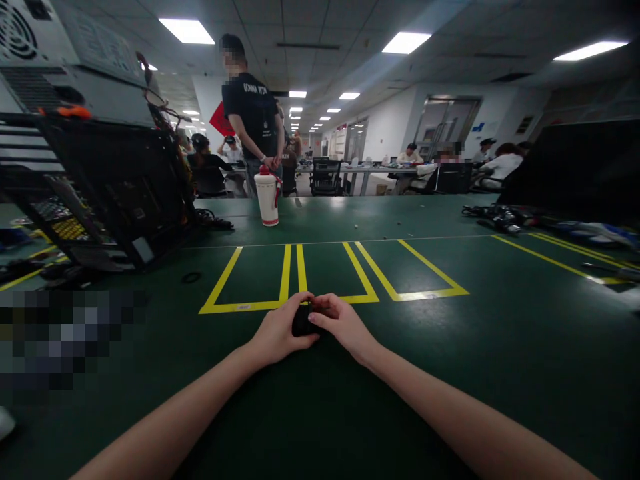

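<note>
A small black rounded object (301, 322) is held between both hands, just above or on the green tabletop (320, 413); its exact kind cannot be made out. My left hand (279, 335) wraps round its left side, thumb low and fingers over the top. From the right, my right hand (346, 325) closes on it, the thumb pressed against its face and the fingers curled behind. Yellow tape outlines (250, 307) lie on the table right beyond the hands. Part of the object is hidden by the fingers.
On the left stands an open black computer case (115, 187) with a grey unit (100, 60) on top. A white tumbler with a red lid (267, 203) is at the table's far side. Black cables (500, 217) and a dark screen (580, 167) lie right. A person (255, 120) stands beyond the table.
</note>
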The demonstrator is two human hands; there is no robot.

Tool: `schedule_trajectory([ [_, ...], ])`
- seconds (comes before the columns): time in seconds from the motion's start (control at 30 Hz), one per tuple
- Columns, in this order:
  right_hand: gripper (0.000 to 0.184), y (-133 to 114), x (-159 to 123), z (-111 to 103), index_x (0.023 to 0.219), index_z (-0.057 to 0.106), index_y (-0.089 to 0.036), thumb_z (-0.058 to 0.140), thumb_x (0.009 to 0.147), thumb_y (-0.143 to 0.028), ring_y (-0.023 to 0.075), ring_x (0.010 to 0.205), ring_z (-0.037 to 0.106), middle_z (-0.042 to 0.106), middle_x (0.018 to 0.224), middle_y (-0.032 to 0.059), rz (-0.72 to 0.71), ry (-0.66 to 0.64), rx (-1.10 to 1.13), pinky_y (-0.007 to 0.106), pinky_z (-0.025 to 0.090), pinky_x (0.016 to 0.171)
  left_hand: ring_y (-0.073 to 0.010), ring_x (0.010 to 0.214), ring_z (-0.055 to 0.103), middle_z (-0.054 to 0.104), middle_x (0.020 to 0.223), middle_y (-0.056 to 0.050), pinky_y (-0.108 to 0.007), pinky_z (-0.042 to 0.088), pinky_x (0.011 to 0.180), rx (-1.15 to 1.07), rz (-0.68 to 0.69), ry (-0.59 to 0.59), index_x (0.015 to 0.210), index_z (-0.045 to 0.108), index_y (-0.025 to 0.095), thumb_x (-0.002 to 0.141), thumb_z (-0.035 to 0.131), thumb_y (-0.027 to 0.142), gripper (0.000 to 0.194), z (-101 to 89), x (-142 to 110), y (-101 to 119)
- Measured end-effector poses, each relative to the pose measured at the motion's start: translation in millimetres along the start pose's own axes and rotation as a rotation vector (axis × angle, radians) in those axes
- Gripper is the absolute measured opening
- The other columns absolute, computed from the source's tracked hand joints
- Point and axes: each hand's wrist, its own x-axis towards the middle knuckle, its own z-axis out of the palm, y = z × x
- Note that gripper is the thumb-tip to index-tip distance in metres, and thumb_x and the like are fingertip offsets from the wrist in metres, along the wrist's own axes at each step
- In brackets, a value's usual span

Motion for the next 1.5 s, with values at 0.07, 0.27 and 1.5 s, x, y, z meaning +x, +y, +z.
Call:
schedule_trajectory([
  [0.07,0.023,-1.2,-4.5,1.8,0.096,0.052,-0.020,0.057,0.074,-0.025,0.0175,0.099,0.054,0.057,0.101,0.0026,-0.044,-0.045,0.023,0.036,0.044,0.085,-0.0219,0.098,0.054,0.052,0.113,-0.004,-0.038,0.044,0.082,0.019,-0.004,0.006,0.121,0.030,0.027,0.069,0.062,0.034,0.061,0.5,-1.5,-1.6],
  [0.27,0.018,-1.4,-13.8,6.3,0.094,0.052,-0.022,0.055,0.076,-0.024,0.0172,0.104,0.051,0.054,0.104,0.0015,-0.149,-0.024,-0.032,0.035,0.042,0.090,-0.0221,0.097,0.054,0.049,0.116,-0.006,-0.039,0.044,0.082,0.109,0.002,0.023,0.126,0.020,0.026,0.071,0.061,0.035,0.070,7.1,-5.5,-7.2],
  [1.5,0.027,-0.8,-15.8,0.1,0.100,0.049,-0.023,0.057,0.074,-0.020,0.0170,0.098,0.055,0.052,0.105,0.0017,-0.112,-0.154,-0.015,0.036,0.047,0.085,-0.0235,0.112,0.040,0.042,0.121,-0.006,-0.045,0.028,0.096,0.115,0.082,-0.021,0.121,0.027,0.024,0.076,0.057,0.029,0.054,-3.0,-10.3,5.1],
])
